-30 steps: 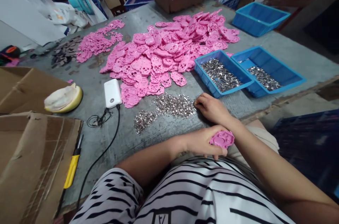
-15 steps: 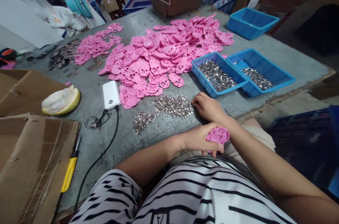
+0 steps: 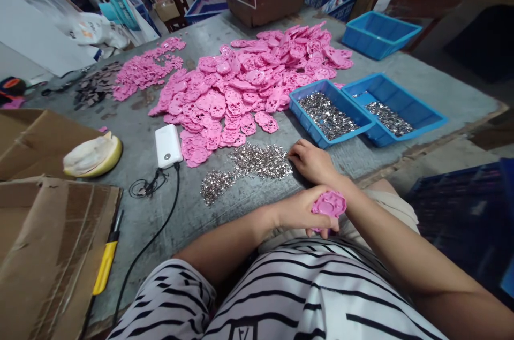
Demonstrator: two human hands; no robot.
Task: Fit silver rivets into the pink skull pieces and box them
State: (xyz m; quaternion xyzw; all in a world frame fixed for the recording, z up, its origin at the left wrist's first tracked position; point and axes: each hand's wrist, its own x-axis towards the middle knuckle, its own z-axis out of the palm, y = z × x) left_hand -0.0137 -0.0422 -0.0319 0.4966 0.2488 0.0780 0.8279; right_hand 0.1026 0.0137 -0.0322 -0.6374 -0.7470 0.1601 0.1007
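Observation:
My left hand (image 3: 303, 211) is wrapped round a pink plastic piece (image 3: 329, 204), close to my body and beneath my right forearm. Fingers bunched together, my right hand (image 3: 309, 158) rests at the right edge of a spread of small shiny metal parts (image 3: 263, 161) on the table. Whatever may be between those fingertips is too small to make out. A smaller heap of metal parts (image 3: 216, 186) lies to the left. Behind them rises a large pile of pink plastic pieces (image 3: 249, 77), several with skull-like holes.
Two blue trays (image 3: 333, 141) (image 3: 425, 118) holding metal parts stand right of the pile; another blue tray (image 3: 379, 40) is farther back. At left are a white power bank (image 3: 167, 146) with a black cable, a yellow-handled screwdriver (image 3: 105, 267), cut fruit (image 3: 94, 155) and a cardboard box (image 3: 48, 254).
My right hand has shifted very slightly left along the metal parts. My left hand still holds the pink piece. A person's arm now shows at the far upper left.

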